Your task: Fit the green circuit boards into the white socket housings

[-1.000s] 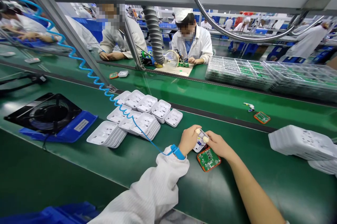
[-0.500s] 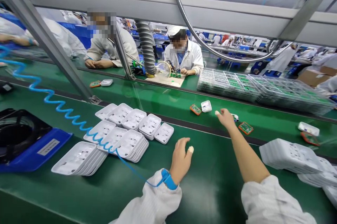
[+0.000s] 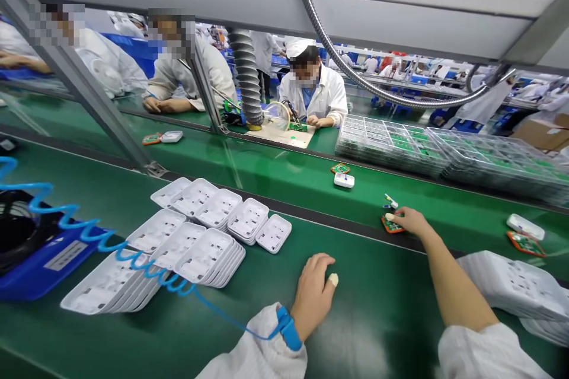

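Note:
Out over the green belt, my right hand [image 3: 411,222] has its thumb and fingers closed on the edge of an orange-rimmed green circuit board [image 3: 393,226]; the fingers partly cover the board. Just beyond it lies a small white part [image 3: 390,201] with a bit of blue. My left hand [image 3: 312,290], a blue wrist strap [image 3: 288,327] around its wrist, hovers over the green worktop with fingers apart and nothing in them. Nearest to it on the left are stacked white plastic covers [image 3: 208,254]. Both thumbs wear pale finger cots.
Farther along the belt sit a small white housing [image 3: 344,180] and another circuit board [image 3: 340,169]. More stacked covers [image 3: 511,278] stand at right. A coiled blue cord [image 3: 106,239] crosses the left stacks beside a blue bin [image 3: 57,266]. Clear trays [image 3: 391,142] and a co-worker [image 3: 313,91] are opposite.
My right hand has come down and nearer on the belt and closed on the orange-rimmed board. My left hand has shifted slightly, still empty. The farther housing and board have changed position and angle.

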Demonstrator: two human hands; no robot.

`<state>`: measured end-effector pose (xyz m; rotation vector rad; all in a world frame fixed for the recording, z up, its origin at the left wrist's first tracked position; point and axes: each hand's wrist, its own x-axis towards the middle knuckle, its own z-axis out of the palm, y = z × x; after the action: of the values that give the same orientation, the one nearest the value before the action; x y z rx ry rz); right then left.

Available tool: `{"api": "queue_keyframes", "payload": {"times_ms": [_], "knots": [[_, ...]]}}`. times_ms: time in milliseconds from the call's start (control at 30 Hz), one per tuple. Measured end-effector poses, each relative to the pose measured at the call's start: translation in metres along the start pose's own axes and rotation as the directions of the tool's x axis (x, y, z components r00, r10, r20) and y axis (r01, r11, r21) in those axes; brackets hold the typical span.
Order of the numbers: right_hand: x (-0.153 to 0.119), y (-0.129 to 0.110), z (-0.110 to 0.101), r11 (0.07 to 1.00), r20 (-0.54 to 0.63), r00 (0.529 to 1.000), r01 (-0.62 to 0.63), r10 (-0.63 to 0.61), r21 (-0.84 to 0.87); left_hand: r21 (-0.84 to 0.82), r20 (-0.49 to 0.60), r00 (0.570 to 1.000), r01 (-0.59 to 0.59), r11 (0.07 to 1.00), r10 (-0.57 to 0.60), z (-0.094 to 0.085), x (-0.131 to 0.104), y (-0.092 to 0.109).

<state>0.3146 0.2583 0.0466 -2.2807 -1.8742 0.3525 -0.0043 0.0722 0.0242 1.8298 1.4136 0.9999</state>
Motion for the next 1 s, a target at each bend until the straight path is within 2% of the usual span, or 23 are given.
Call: {"api": "queue_keyframes", "payload": {"times_ms": [100,200,267,300,367,467,533,633,733,900,1000], "knots": [[-0.042,-0.028,0.013,0.992,0.069,0.993,0.089,-0.095,0.093,0.005,0.001,1.0,-0.023,1.0,0.023,0.0,0.001,-0.001],[-0.108,-0.049,0.029,0.955,0.114,0.964,0.211,-0.238,0.208,0.017,0.007,0.999,-0.038,0.999,0.038,0.001,0.002,-0.002],[-0.15,-0.058,0.037,0.923,0.166,0.926,0.295,-0.341,0.247,0.024,0.012,0.999,-0.034,0.999,0.034,0.001,0.003,-0.002],[-0.165,-0.061,0.039,0.912,0.18,0.908,0.331,-0.377,0.241,0.028,0.014,0.999,-0.032,0.999,0.032,0.001,0.003,-0.002],[-0.183,-0.068,0.039,0.91,0.141,0.906,0.371,-0.399,0.187,0.044,0.016,0.999,-0.036,0.998,0.035,0.002,0.004,-0.003],[-0.18,-0.079,0.041,0.912,-0.02,0.916,0.401,-0.401,0.087,0.126,0.001,0.999,-0.044,0.991,0.044,0.0,0.003,-0.005],[-0.171,-0.089,0.046,0.904,-0.077,0.904,0.425,-0.421,0.053,0.227,-0.022,0.999,-0.019,0.974,0.025,-0.002,0.002,-0.005],[-0.164,-0.102,0.056,0.892,-0.035,0.894,0.448,-0.447,0.059,0.366,-0.037,0.999,0.02,0.93,-0.007,-0.005,0.001,-0.004],[-0.167,-0.104,0.061,0.888,-0.004,0.894,0.446,-0.449,0.111,0.424,-0.012,1.0,0.008,0.906,-0.003,-0.007,0.001,-0.001],[-0.178,-0.094,0.062,0.895,-0.011,0.92,0.384,-0.392,0.229,0.421,0.175,0.976,-0.192,0.887,0.128,-0.003,0.007,0.003],[-0.18,-0.092,0.064,0.872,-0.024,0.913,0.397,-0.407,0.287,0.438,0.21,0.965,-0.236,0.867,0.156,-0.001,0.009,0.003]]}}
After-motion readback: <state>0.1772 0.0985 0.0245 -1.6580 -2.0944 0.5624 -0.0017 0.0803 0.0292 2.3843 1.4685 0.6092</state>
